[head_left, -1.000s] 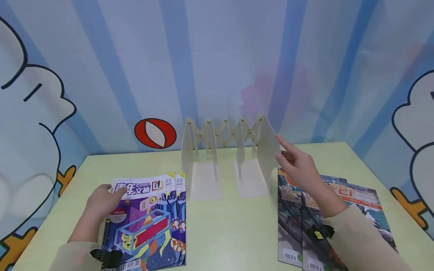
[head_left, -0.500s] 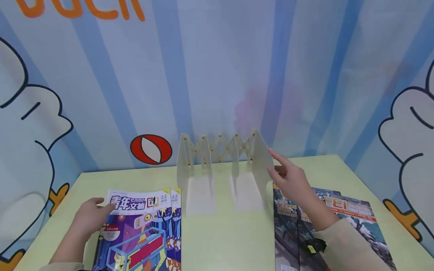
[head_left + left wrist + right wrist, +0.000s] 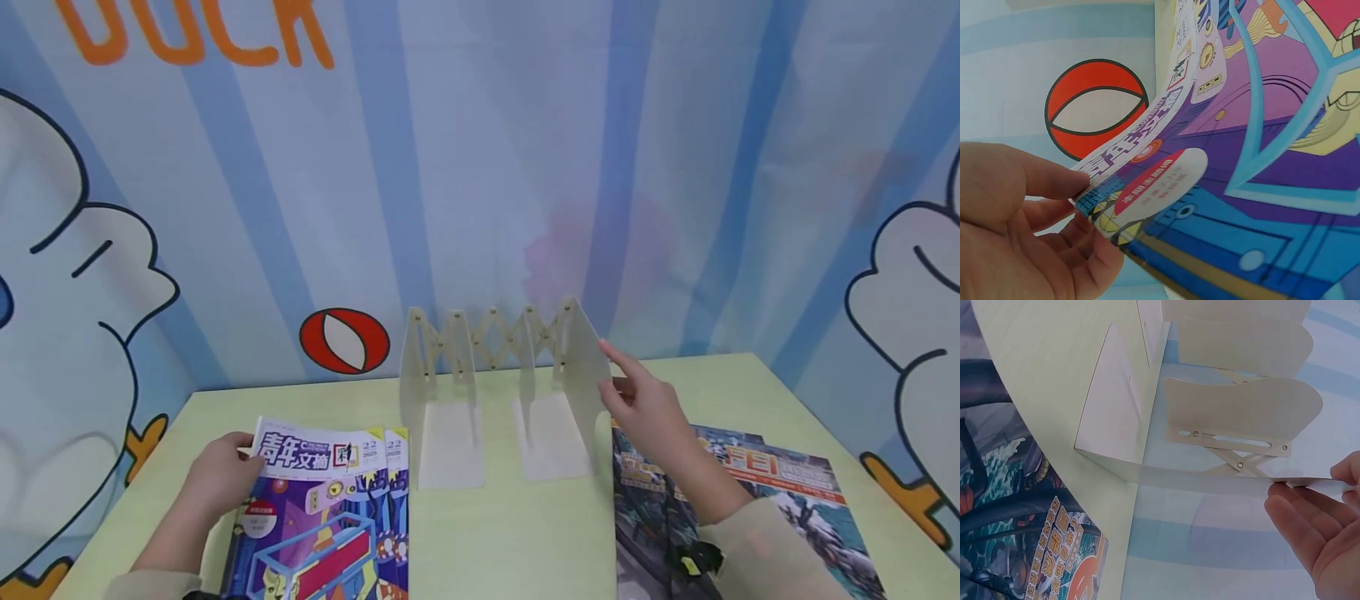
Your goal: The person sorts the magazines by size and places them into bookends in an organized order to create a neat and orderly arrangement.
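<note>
My left hand (image 3: 225, 475) pinches the upper left edge of a purple magazine (image 3: 315, 517), thumb on the cover and fingers beneath. In the left wrist view, the cover (image 3: 1260, 137) bends upward toward this grip. Another copy peeks out at the magazine's right side. Between the two hands stands a cream expandable book rack (image 3: 461, 446) with upright panels and a crisscross linkage at the back. My right hand (image 3: 648, 417) holds the edge of the rack's right end panel. In the right wrist view, fingers (image 3: 1300, 519) lie against that panel's outer face and a digit shows past its edge.
Several dark-covered magazines (image 3: 806, 492) overlap on the right, partly hidden under my right forearm. A striped blue cloth backdrop (image 3: 480, 150) with cartoon prints rises behind the pale yellow-green table (image 3: 510, 542).
The head view has tilted upward, so everything sits lower in it. My left hand has taken hold of the magazine's corner and bent it up slightly. My right hand stays at the rack's panel.
</note>
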{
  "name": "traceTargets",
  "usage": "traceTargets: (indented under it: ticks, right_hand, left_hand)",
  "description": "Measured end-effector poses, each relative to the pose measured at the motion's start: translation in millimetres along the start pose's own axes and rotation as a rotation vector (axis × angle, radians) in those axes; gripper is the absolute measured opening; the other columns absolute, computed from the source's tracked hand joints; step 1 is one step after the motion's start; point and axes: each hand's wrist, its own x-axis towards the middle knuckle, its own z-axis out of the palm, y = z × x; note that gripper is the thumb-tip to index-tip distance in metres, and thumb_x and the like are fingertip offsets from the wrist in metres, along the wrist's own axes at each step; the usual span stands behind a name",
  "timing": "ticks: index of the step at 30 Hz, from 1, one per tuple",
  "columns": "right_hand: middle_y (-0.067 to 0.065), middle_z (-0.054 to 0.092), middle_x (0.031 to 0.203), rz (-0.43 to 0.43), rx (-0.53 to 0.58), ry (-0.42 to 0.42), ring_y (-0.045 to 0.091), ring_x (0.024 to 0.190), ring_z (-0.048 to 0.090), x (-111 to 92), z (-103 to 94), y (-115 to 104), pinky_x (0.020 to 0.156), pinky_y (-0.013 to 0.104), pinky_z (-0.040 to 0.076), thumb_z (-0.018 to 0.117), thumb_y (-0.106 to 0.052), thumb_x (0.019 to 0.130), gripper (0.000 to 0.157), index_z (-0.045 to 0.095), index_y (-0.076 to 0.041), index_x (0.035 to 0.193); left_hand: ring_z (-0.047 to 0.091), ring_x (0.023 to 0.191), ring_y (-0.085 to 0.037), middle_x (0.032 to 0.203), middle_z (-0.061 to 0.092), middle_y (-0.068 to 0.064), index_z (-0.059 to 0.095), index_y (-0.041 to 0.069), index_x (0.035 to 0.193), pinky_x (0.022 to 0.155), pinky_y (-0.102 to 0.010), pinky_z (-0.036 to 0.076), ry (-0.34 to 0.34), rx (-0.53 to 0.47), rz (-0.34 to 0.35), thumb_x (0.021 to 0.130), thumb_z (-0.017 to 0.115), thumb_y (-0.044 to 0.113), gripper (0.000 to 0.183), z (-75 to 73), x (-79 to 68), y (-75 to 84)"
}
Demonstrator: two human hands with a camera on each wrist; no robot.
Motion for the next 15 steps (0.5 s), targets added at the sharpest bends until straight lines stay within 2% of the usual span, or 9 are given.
traceTargets:
  ticks: [4, 8, 15]
  right_hand:
    - [0.026, 0.057, 0.127, -0.002, -0.017, 0.007, 0.020, 0.044, 0.048, -1.6, -0.5, -2.5, 0.041, 0.028, 0.039, 0.049, -0.022, 0.098, 0.056, 0.027, -0.025, 0.150]
    - [0.027, 0.057, 0.127, -0.009, -0.028, 0.012, 0.018, 0.045, 0.049, -1.7, -0.3, -3.5, 0.041, 0.027, 0.039, 0.048, -0.020, 0.098, 0.055, 0.028, -0.023, 0.150]
    - [0.026, 0.062, 0.120, 0.026, -0.058, -0.018, 0.016, 0.035, 0.034, 2.2, -0.2, -6.0, 0.037, 0.030, 0.036, 0.047, -0.022, 0.098, 0.056, 0.025, -0.022, 0.150]
  left_hand:
    - [0.059, 0.083, -0.033, 0.111, 0.052, -0.034, 0.035, -0.015, 0.132, 0.065, -0.040, 0.056, 0.018, -0.031, 0.016, 0.094, 0.043, 0.013, 0.048, 4.3, 4.0, -4.3]
    - [0.060, 0.081, -0.029, 0.112, 0.054, -0.030, 0.036, -0.013, 0.132, 0.066, -0.041, 0.057, 0.020, -0.075, 0.003, 0.095, 0.043, 0.017, 0.048, 6.4, 9.4, -9.4]
    - [0.063, 0.082, -0.030, 0.115, 0.053, -0.033, 0.037, -0.013, 0.131, 0.065, -0.039, 0.058, -0.003, -0.136, -0.017, 0.096, 0.046, 0.022, 0.050, 1.4, 7.1, -2.5]
